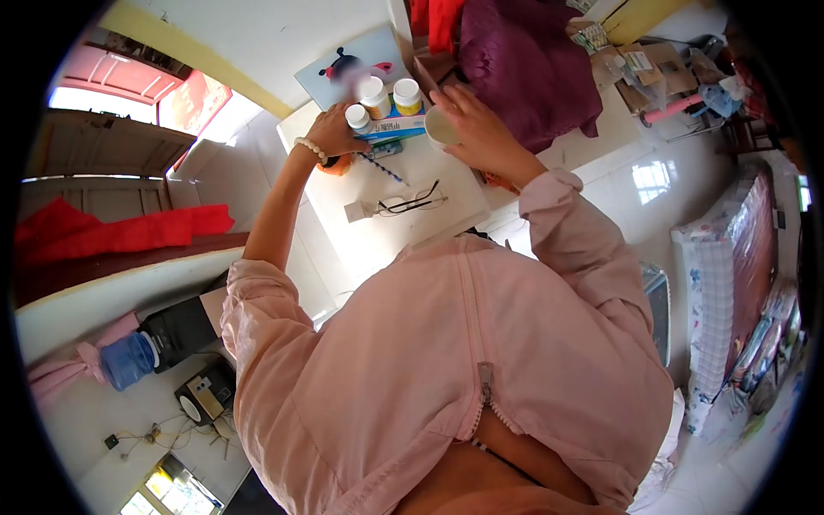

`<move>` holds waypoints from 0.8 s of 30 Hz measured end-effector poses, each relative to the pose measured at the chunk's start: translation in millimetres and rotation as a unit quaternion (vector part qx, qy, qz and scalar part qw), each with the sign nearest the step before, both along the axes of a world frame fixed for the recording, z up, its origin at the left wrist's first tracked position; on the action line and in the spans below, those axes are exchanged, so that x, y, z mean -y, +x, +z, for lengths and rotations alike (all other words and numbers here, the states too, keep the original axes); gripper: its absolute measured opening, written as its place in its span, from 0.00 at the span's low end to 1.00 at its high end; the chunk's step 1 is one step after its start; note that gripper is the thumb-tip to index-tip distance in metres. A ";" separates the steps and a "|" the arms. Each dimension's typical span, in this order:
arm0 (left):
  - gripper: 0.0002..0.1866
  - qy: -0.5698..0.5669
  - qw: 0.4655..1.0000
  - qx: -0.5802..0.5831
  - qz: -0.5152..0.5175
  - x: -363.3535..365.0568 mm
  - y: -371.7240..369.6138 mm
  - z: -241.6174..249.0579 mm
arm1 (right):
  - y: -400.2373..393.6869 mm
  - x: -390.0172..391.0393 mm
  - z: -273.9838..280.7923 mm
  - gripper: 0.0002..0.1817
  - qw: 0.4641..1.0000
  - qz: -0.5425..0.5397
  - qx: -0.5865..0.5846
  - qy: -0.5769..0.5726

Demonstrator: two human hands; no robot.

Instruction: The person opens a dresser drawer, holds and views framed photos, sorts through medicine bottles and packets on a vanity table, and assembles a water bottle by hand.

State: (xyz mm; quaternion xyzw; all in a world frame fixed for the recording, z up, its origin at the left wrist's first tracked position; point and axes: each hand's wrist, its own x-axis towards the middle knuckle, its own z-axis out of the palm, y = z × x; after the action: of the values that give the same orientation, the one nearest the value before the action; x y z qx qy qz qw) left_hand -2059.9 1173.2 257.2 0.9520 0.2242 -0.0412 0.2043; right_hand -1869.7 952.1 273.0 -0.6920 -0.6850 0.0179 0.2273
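My left hand (330, 130), with a beaded bracelet at the wrist, is curled round the side of a small white bottle (359, 120). Its fingertips are partly hidden. An orange object (336, 166) shows below this hand. My right hand (477, 136) grips a pale cup (441, 129), fingers and thumb on its far side and rim. Between the hands stand a white pill bottle (372, 96) and another with a yellow label (407, 96). A blue and white box (399, 128) lies in front of them. Nearer me are a dark patterned pen (383, 169) and eyeglasses (416, 202).
The white table (343, 245) has a picture board (356, 64) with a ladybug-like figure at its back. Purple cloth (524, 69) hangs at the back right. Cardboard boxes (669, 69) sit farther right, and a wrapped mattress (712, 283) stands on the right.
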 end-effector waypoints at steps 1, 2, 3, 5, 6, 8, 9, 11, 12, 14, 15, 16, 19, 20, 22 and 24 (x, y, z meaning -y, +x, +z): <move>0.56 0.003 1.000 -0.016 0.008 -0.3 1.6 0.0 | -1.1 -1.8 -3.2 0.45 1.000 -0.004 -0.001 0.002; 0.56 0.005 1.000 -0.016 0.004 -0.3 2.0 0.0 | -2.0 -3.5 -6.8 0.46 0.999 -0.007 0.030 -0.023; 0.58 0.007 1.000 -0.017 0.006 1.6 1.4 1.5 | -2.4 -5.0 -7.5 0.47 0.997 -0.010 0.061 -0.050; 0.59 0.008 1.000 -0.020 0.008 3.1 1.4 -0.2 | -2.1 -6.1 -9.6 0.47 0.997 -0.013 0.069 -0.044; 0.60 0.016 1.000 -0.015 0.010 3.3 1.2 -3.2 | -2.4 -6.4 -10.2 0.46 0.996 -0.012 0.078 -0.039; 0.61 0.025 1.000 -0.012 0.014 2.3 1.0 -7.6 | -2.0 -8.7 -9.9 0.46 0.996 -0.025 0.075 -0.047; 0.61 0.029 0.999 -0.020 0.020 3.2 1.9 -8.0 | -2.4 -9.5 -9.6 0.46 0.995 -0.038 0.073 -0.055; 0.61 0.034 0.999 -0.028 0.027 3.5 3.0 -8.3 | -4.2 -8.0 -12.7 0.45 0.996 -0.031 0.078 -0.040; 0.61 0.034 0.999 -0.019 0.025 2.9 3.1 -8.8 | -5.5 -6.4 -12.6 0.44 0.996 -0.025 0.083 -0.027; 0.61 0.033 0.999 -0.011 0.024 2.7 2.6 -9.9 | -8.0 -0.3 -11.9 0.44 0.997 -0.014 0.068 -0.024; 0.60 0.039 0.999 -0.006 0.019 1.9 2.8 -10.7 | -9.4 3.0 -10.5 0.43 0.998 -0.005 0.052 -0.023; 0.59 0.045 0.999 -0.002 0.014 0.8 2.8 -11.3 | -11.4 6.0 -8.6 0.43 0.998 -0.004 0.053 -0.022; 0.56 0.057 0.998 0.019 0.006 -1.6 1.9 -15.3 | -15.6 14.5 -6.6 0.43 0.999 0.011 0.036 -0.027; 0.56 0.057 0.998 0.019 0.006 -1.9 1.4 -17.4 | -16.1 16.5 -8.6 0.43 0.999 0.013 0.029 -0.034; 0.54 0.054 0.998 0.042 0.000 -1.5 1.8 -18.3 | -16.8 20.8 -9.4 0.43 0.999 0.013 0.022 -0.039; 0.52 0.040 0.998 0.047 0.008 -1.6 1.4 -16.3 | -17.4 25.3 -10.3 0.43 1.000 0.013 0.022 -0.019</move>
State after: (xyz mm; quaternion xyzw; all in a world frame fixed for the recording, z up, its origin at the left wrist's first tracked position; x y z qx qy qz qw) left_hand -2058.4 1174.8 240.9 0.9585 0.2236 0.0143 0.1764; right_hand -1887.1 926.8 262.7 -0.6876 -0.6980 0.0183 0.1991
